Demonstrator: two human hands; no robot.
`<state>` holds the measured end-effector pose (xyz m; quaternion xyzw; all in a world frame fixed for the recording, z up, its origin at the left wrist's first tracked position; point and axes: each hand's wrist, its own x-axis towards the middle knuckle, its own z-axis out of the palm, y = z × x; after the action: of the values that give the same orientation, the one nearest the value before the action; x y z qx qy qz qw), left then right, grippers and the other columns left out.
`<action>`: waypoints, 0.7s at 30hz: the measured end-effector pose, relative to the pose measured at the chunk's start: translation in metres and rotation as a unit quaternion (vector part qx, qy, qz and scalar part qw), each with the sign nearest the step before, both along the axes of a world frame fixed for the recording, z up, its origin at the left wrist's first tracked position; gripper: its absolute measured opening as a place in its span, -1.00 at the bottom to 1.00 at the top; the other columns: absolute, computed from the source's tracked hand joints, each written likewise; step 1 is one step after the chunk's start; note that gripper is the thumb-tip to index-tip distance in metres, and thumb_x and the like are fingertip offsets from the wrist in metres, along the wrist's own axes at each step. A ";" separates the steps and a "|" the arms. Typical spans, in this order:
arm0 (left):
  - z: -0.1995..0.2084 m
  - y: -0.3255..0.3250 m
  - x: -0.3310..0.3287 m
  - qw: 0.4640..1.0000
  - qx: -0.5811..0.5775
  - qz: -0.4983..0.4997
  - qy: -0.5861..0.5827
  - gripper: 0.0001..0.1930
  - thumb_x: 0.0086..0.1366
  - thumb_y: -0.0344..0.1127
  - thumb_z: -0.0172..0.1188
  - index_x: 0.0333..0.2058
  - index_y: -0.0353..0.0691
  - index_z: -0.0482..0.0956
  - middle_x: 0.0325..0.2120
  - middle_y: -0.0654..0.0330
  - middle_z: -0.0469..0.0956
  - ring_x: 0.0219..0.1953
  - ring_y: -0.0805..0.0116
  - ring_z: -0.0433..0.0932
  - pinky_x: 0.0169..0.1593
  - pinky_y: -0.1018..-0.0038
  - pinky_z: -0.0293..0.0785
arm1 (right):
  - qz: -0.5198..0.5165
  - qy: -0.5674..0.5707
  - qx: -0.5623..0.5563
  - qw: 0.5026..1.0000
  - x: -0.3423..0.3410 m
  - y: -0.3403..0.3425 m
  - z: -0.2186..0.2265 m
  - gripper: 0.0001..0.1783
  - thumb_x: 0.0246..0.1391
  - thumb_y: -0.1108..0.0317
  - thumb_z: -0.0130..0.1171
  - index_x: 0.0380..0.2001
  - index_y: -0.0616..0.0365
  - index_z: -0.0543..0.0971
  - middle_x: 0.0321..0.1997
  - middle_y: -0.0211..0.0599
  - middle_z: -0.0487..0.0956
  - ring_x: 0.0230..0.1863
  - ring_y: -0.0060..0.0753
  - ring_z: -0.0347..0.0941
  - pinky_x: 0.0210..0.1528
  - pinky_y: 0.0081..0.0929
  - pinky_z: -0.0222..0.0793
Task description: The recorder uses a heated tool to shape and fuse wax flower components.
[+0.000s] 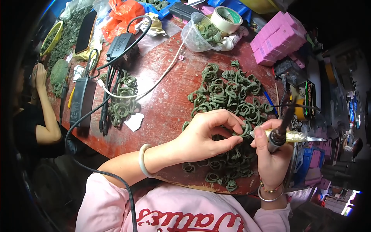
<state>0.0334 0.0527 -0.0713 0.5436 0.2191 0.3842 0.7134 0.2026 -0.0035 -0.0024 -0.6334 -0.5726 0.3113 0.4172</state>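
My left hand (201,135) pinches a small dark green, wax-like ring (246,130) between thumb and fingers, just over the table. Close against it, my right hand (272,160) grips a slim hand tool (296,136) with a shiny gold-wrapped handle; its pale tip points at the ring, and a metal end sticks out on the right. A dark pen-like tool (285,125) also rises from the right hand, blurred, its full shape unclear. Beneath and around both hands lies a spread heap of similar green rings (222,94).
A second ring pile (123,100) lies left, beside black power adapters (120,48) and trailing cables. Farther back stand a clear tub (201,33), a tape roll (227,19) and stacked pink blocks (278,36). Another person's arm (48,100) rests at the far left.
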 end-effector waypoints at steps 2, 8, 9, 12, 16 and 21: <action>-0.002 0.000 0.000 1.000 0.008 0.008 0.008 -0.85 0.19 -0.55 0.25 -0.25 -0.37 0.53 -0.11 0.09 0.48 -0.04 0.42 0.49 0.00 0.50 0.53 | -0.014 0.029 -0.004 0.999 -0.003 0.000 -0.003 -0.83 0.10 0.51 0.21 -0.30 0.22 0.41 -0.47 -0.41 0.48 -0.53 -0.67 0.41 -0.45 -0.68 0.31; -0.001 0.000 0.000 0.999 0.014 0.023 0.044 -0.86 0.19 -0.56 0.24 -0.26 -0.39 0.53 -0.16 0.11 0.50 0.00 0.41 0.49 0.02 0.49 0.54 | -0.039 0.047 0.012 0.998 -0.010 -0.006 -0.008 -0.83 0.14 0.49 0.18 -0.30 0.26 0.38 -0.52 -0.44 0.49 -0.53 -0.69 0.46 -0.46 -0.68 0.37; -0.001 0.000 0.000 0.998 0.009 0.026 0.049 -0.86 0.19 -0.57 0.24 -0.25 -0.39 0.53 -0.16 0.12 0.50 0.00 0.41 0.48 0.03 0.48 0.54 | -0.040 0.047 0.012 0.998 -0.010 -0.006 -0.010 -0.83 0.14 0.49 0.18 -0.30 0.26 0.38 -0.52 -0.44 0.49 -0.53 -0.69 0.46 -0.46 -0.68 0.37; -0.001 0.000 0.001 0.999 -0.003 0.022 0.039 -0.85 0.20 -0.57 0.23 -0.24 -0.39 0.52 -0.17 0.15 0.51 0.01 0.41 0.49 0.04 0.48 0.53 | -0.034 0.059 0.047 0.997 -0.010 -0.007 -0.012 -0.85 0.19 0.41 0.14 -0.24 0.16 0.39 -0.59 -0.43 0.51 -0.67 -0.84 0.19 -0.64 -0.81 0.01; 0.001 0.002 -0.002 0.999 -0.011 0.018 0.032 -0.85 0.22 -0.56 0.22 -0.22 -0.38 0.52 -0.16 0.15 0.51 -0.03 0.43 0.50 0.02 0.49 0.53 | -0.035 0.110 -0.024 0.993 -0.003 -0.005 0.013 -0.83 0.14 0.47 0.19 -0.26 0.27 0.42 -0.42 -0.33 0.55 -0.51 -0.65 0.50 -0.44 -0.72 0.39; 0.002 0.004 -0.004 0.979 -0.178 -0.072 -0.067 -0.87 0.28 -0.49 0.18 -0.20 -0.35 0.51 -0.22 0.19 0.56 -0.14 0.46 0.55 -0.04 0.50 0.52 | -0.056 0.085 0.023 0.995 0.011 0.007 0.022 -0.76 0.07 0.39 0.32 -0.29 0.25 0.47 -0.54 -0.31 0.60 -0.53 -0.62 0.51 -0.46 -0.75 0.35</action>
<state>0.0295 0.0568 -0.0693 0.3951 0.1959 0.3217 0.8379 0.2135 0.0033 0.0192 -0.6254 -0.5059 0.3272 0.4958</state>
